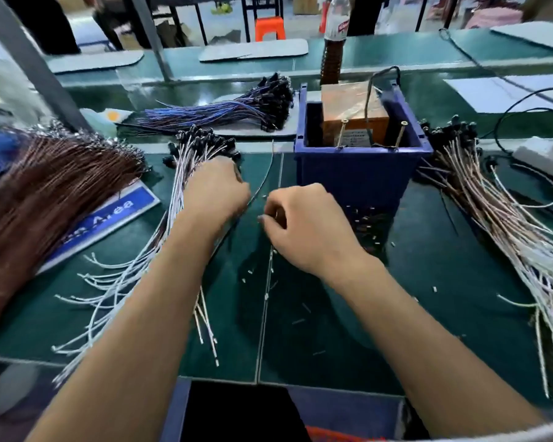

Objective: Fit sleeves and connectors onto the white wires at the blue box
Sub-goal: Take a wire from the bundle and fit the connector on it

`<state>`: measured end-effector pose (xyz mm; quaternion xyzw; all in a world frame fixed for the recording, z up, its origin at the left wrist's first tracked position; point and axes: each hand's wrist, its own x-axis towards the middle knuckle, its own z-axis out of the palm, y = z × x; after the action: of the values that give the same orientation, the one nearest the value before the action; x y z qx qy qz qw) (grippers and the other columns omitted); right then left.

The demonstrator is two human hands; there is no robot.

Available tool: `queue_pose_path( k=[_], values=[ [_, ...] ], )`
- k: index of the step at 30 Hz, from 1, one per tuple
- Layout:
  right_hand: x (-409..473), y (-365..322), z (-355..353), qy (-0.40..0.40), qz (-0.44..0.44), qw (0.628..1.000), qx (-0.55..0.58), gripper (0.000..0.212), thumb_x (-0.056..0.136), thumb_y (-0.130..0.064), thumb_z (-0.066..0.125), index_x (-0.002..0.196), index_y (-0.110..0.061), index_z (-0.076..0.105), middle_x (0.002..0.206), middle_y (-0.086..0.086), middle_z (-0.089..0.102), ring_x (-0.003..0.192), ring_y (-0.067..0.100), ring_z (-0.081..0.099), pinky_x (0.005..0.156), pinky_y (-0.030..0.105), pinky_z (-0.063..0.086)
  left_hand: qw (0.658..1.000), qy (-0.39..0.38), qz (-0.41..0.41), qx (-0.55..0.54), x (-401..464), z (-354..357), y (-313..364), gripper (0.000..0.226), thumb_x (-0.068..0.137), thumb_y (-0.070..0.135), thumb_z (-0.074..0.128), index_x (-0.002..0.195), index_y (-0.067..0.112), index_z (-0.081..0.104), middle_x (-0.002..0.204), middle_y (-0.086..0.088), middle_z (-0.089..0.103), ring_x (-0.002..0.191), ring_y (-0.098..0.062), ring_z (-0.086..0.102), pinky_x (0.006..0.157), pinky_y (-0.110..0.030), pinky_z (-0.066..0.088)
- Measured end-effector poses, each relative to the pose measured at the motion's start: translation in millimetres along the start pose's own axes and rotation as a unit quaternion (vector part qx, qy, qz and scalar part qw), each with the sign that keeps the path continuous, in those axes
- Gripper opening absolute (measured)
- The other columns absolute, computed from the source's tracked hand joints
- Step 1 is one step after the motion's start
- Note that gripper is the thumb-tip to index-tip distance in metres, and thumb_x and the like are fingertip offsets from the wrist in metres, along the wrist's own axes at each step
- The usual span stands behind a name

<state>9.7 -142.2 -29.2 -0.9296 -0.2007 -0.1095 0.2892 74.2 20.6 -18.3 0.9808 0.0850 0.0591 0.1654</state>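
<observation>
My left hand (216,189) is curled round a single thin wire (266,178) that arcs up from its fingers toward the blue box (358,177). My right hand (304,224) sits just right of it with fingers curled, pinching something tiny near the wire's lower end; what it is, I cannot tell. A pile of white wires with black connectors (186,173) lies under and left of my left arm. A second pile of white wires (492,218) fans out right of the box. Small white sleeves (367,224) are scattered on the mat in front of the box.
Brown wire bundle (45,193) at far left over a blue sign (109,215). Blue-purple wire bundle (224,110) behind. The box holds an orange block (351,106) and two screws. A bottle (334,39) stands behind it. Black cable (524,106) and white device (546,151) at right.
</observation>
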Motion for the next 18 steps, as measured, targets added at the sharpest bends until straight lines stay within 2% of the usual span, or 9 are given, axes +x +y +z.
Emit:
queue_pose_path(
  k=[2, 6, 8, 11, 15, 18],
  values=[
    [9.8, -13.9, 15.9, -0.036, 0.007, 0.999, 0.000, 0.014, 0.093, -0.028, 0.066, 0.093, -0.016, 0.073, 0.090, 0.011, 0.073, 0.084, 0.038, 0.067, 0.076, 0.043, 0.059, 0.996, 0.066, -0.055, 0.034, 3.6, 1.7, -15.5, 0.028, 0.084, 0.019, 0.063, 0.110, 0.011, 0.069, 0.113, -0.019, 0.068, 0.108, -0.041, 0.065, 0.089, -0.042, 0.054],
    [26.7, -35.4, 40.3, -0.071, 0.026, 0.997, 0.025, 0.015, 0.090, -0.017, 0.060, 0.094, -0.009, 0.072, 0.093, 0.015, 0.072, 0.090, 0.043, 0.065, 0.079, 0.044, 0.058, 0.985, 0.100, -0.115, 0.080, 8.4, 9.2, -32.1, 0.040, 0.089, 0.015, 0.065, 0.127, 0.009, 0.051, 0.130, -0.022, 0.056, 0.115, -0.044, 0.063, 0.093, -0.048, 0.052],
    [33.7, -40.9, 47.7, -0.069, 0.038, 0.996, 0.042, 0.015, 0.088, -0.014, 0.058, 0.091, -0.006, 0.070, 0.092, 0.018, 0.070, 0.089, 0.045, 0.064, 0.077, 0.045, 0.058, 0.981, 0.117, -0.126, 0.092, 10.4, 11.2, -35.1, 0.034, 0.094, 0.015, 0.063, 0.125, 0.011, 0.050, 0.127, -0.020, 0.059, 0.112, -0.044, 0.064, 0.087, -0.048, 0.053],
    [40.9, -43.7, 57.6, -0.073, 0.062, 0.993, 0.064, 0.013, 0.086, -0.012, 0.058, 0.088, -0.004, 0.068, 0.091, 0.020, 0.068, 0.088, 0.046, 0.062, 0.075, 0.044, 0.057, 0.978, 0.123, -0.130, 0.104, 14.3, 11.3, -39.1, 0.024, 0.098, 0.013, 0.058, 0.122, 0.009, 0.058, 0.122, -0.019, 0.067, 0.112, -0.042, 0.066, 0.086, -0.046, 0.055],
    [47.8, -39.6, 67.1, -0.067, 0.110, 0.985, 0.113, 0.013, 0.092, -0.014, 0.063, 0.092, -0.008, 0.075, 0.096, 0.016, 0.072, 0.094, 0.038, 0.067, 0.082, 0.037, 0.057, 0.982, 0.117, -0.123, 0.083, 13.6, 6.1, -42.2, 0.027, 0.090, 0.016, 0.063, 0.115, 0.007, 0.067, 0.118, -0.020, 0.069, 0.112, -0.043, 0.066, 0.090, -0.046, 0.055],
    [53.6, -35.2, 68.7, -0.059, 0.154, 0.970, 0.181, 0.013, 0.095, -0.015, 0.063, 0.093, -0.011, 0.075, 0.093, 0.014, 0.074, 0.087, 0.037, 0.072, 0.083, 0.045, 0.062, 0.984, 0.120, -0.125, 0.032, 13.5, 0.5, -41.2, 0.029, 0.087, 0.019, 0.060, 0.113, 0.012, 0.068, 0.118, -0.018, 0.068, 0.112, -0.042, 0.065, 0.091, -0.043, 0.053]
  ],
)
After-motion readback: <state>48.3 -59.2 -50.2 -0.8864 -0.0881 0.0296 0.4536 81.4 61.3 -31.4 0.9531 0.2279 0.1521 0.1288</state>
